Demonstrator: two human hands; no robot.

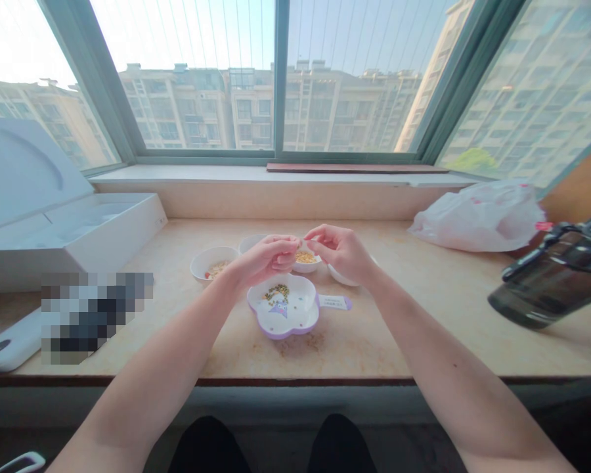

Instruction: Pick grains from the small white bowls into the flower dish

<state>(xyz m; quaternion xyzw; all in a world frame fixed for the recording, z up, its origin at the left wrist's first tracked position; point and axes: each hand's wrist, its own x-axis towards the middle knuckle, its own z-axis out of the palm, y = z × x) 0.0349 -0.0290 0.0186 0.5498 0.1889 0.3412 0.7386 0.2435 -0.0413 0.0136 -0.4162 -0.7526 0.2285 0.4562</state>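
Observation:
My left hand and my right hand meet over several white bowls, thumbs and forefingers pinched close together. Whatever lies between the fingertips is too small to name. Below them stands a flower-shaped white dish with a purple rim, a cartoon figure on its base and small green beans at its back left. Behind the hands, a white bowl holds yellow grains. Left of my left hand is a bowl with pale and reddish bits. Another bowl is partly hidden under my right hand.
An open white box stands at the left, near a white device and a blurred-out dark item. On the right are a plastic bag and a dark jug. The counter's front edge runs before my knees.

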